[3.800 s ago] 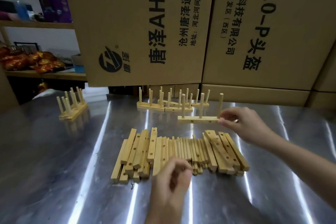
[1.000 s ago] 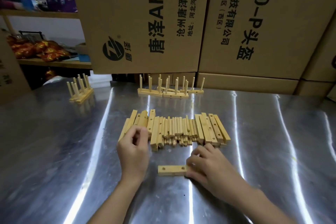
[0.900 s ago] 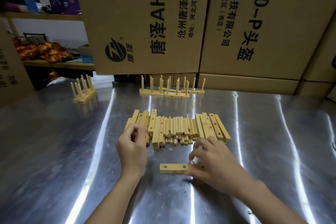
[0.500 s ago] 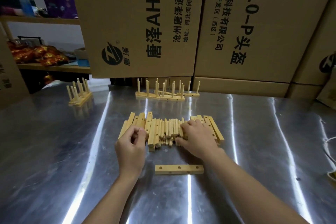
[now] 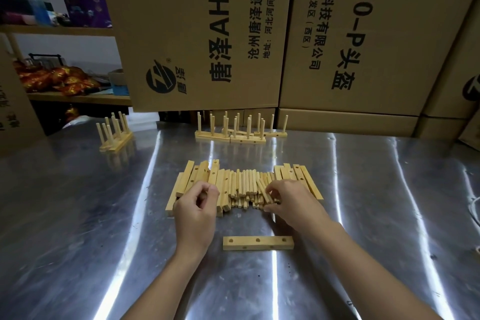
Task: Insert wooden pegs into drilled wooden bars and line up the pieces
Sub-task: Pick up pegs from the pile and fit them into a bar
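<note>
Though apart — bar near right hand

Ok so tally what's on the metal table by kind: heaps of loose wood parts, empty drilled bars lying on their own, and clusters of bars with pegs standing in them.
Heaps of loose parts: 1
Empty drilled bars on their own: 1
Clusters of pegged bars: 2, the left cluster and the back cluster
Total: 4
</note>
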